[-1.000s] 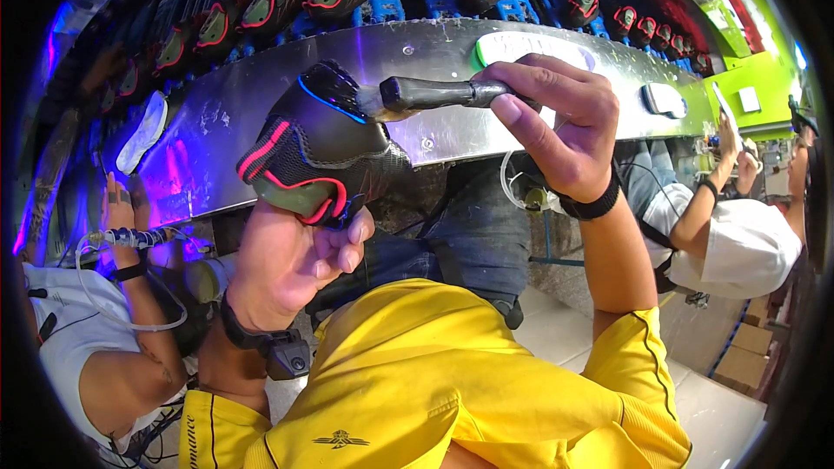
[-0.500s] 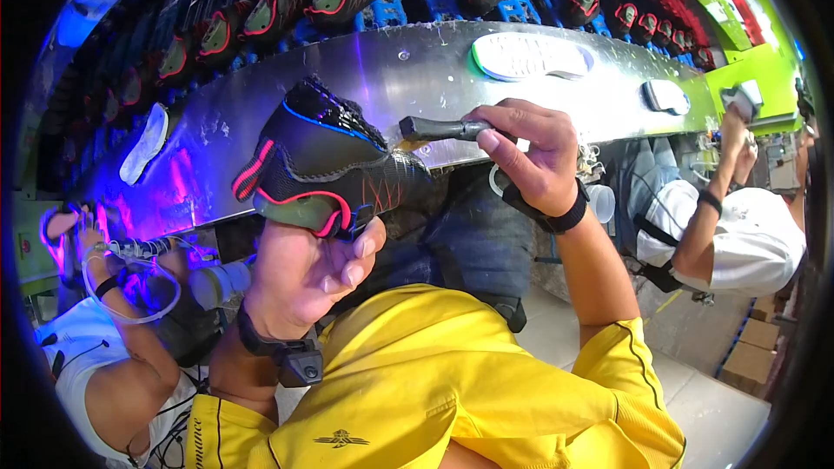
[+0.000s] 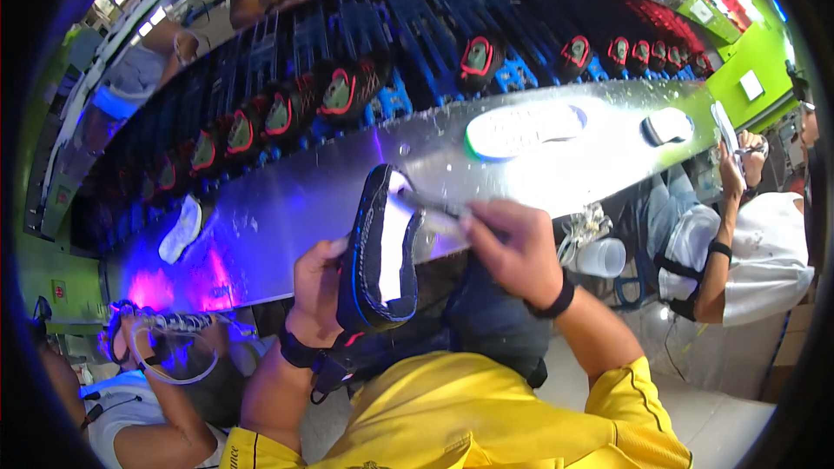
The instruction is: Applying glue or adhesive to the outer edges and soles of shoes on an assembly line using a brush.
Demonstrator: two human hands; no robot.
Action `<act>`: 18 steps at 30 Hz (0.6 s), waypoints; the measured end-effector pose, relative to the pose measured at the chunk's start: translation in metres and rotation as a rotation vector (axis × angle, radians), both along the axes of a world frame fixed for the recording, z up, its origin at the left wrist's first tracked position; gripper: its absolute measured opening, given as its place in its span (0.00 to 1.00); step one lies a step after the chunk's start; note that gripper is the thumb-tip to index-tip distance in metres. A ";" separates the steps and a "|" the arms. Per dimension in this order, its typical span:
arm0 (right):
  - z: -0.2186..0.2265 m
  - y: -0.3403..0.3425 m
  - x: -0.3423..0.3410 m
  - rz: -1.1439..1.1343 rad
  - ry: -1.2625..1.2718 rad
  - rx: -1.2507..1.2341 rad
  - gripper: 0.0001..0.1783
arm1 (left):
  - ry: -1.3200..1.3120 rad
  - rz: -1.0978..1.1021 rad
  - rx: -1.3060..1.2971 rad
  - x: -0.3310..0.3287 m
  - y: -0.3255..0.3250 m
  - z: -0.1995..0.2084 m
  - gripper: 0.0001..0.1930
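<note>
My left hand (image 3: 314, 295) is closed on a black shoe upper (image 3: 393, 252), raised over the near edge of the metal bench. Its underside faces up, a white sole board framed by a dark stitched margin, with blue trim along the side. In my right hand (image 3: 521, 250) is a brush (image 3: 439, 205) with a dark handle, pinched between thumb and fingers. The brush's end meets the upper's right edge near the top; motion blur hides its bristles.
The metal bench (image 3: 321, 200) carries white soles (image 3: 526, 128), (image 3: 182, 230) and a smaller sole (image 3: 667, 127). Beyond it, several black shoe uppers (image 3: 339, 94) with red trim sit on a dark conveyor (image 3: 417, 26). People work at left, right and across.
My left hand has turned the upper so its underside now shows, standing lengthwise. The brush has moved to its right edge. My view has tilted up, showing more of the conveyor.
</note>
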State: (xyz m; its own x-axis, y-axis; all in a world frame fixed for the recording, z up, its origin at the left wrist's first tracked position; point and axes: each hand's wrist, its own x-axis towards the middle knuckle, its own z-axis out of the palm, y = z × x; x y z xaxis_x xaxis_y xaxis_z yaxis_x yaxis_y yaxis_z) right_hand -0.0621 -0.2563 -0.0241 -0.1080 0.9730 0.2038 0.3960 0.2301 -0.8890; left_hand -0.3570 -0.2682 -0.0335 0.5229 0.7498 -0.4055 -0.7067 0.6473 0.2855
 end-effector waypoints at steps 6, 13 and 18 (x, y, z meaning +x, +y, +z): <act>-0.002 -0.006 0.027 -0.054 0.042 0.057 0.12 | 0.461 -0.081 0.322 0.034 0.083 0.033 0.31; -0.017 -0.008 0.046 -0.334 0.490 -0.200 0.14 | 1.886 -0.164 1.155 0.089 0.271 0.024 0.32; -0.025 -0.010 0.047 -0.348 0.478 -0.255 0.14 | 2.049 -0.248 1.353 0.124 0.334 -0.038 0.28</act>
